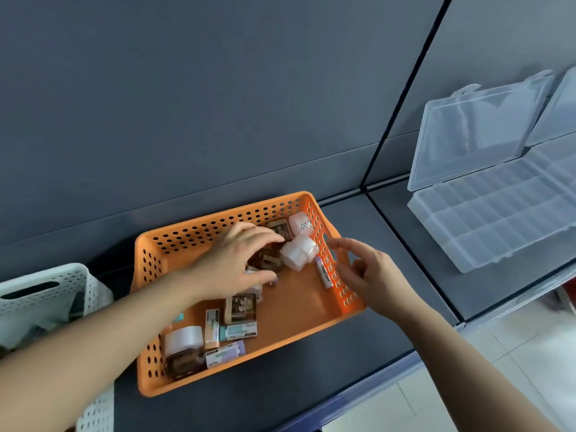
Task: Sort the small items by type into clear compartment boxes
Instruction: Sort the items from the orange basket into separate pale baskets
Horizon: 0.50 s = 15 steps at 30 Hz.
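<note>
While left hand [237, 263] and right hand [371, 275] hover slack, white, brown items [299, 254] litter basket [218, 215].

Soft, even light, slightly hazy.
Pale sheen on the clear box lid [473, 132]; bright floor [514, 353] lower right; wide-angle bending and softness toward edges.

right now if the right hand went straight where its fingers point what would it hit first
Probably the orange basket, at its right wall, just ahead of the right hand; depth is unclear.
</note>
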{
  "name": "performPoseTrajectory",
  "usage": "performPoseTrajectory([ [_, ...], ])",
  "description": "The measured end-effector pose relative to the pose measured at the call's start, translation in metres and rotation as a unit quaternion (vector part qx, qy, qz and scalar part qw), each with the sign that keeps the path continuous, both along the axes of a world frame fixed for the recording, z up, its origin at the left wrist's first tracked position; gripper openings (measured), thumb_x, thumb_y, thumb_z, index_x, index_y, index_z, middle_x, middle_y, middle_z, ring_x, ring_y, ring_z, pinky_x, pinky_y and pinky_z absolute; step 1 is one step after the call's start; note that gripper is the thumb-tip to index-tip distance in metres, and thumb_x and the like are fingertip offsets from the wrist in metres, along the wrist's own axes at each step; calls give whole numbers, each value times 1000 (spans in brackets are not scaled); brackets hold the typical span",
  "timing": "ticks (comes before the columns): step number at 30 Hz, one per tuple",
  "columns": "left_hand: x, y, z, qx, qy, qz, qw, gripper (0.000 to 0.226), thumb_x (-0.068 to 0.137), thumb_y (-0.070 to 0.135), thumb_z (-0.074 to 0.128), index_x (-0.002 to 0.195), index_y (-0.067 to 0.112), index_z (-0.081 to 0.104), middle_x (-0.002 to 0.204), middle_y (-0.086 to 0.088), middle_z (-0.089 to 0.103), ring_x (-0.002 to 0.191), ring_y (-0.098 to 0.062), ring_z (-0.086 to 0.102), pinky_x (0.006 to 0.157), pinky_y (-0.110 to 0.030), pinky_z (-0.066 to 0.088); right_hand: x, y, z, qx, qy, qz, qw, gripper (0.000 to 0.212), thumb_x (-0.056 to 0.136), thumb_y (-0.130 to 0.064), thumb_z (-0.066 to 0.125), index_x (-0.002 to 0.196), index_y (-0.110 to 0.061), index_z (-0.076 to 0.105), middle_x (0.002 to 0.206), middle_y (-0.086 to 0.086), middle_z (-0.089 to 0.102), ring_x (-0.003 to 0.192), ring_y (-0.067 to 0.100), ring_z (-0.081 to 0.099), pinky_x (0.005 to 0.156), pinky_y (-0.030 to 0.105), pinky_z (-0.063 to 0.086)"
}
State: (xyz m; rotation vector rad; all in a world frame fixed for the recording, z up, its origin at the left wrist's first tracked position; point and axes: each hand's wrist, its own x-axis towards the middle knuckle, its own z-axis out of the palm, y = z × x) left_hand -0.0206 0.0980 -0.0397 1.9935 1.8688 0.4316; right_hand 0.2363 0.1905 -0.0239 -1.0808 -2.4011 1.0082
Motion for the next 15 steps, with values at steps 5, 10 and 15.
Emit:
performPoseTrajectory([
  [5,12,-4,-24,-13,67,-56,996,53,84,41,67,133,35,49,149,8,24,138,-17,21,116,-44,19,-3,-2,3,4,0,2,1000,28,93,-23,58,120,-28,59,62,-42,50,49,1,50,48,12,37],
  [10,-13,-17,-14,-25,28,1,999,31,86,40,66,116,32,64,143,9,38,135,-14,28,113,-38,23,-3,2,5,48,-15,12,999,27,89,-22,63,115,-31,62,93,-30,61,70,-6,56,59,6,40],
  [15,-10,-20,10,13,-81,110,990,24,85,29,69,109,30,68,131,13,51,122,-5,45,106,-30,34,-27,8,7,175,-65,61,981,32,81,-18,73,112,-24,69,129,-7,55,119,15,47,91,28,43],
])
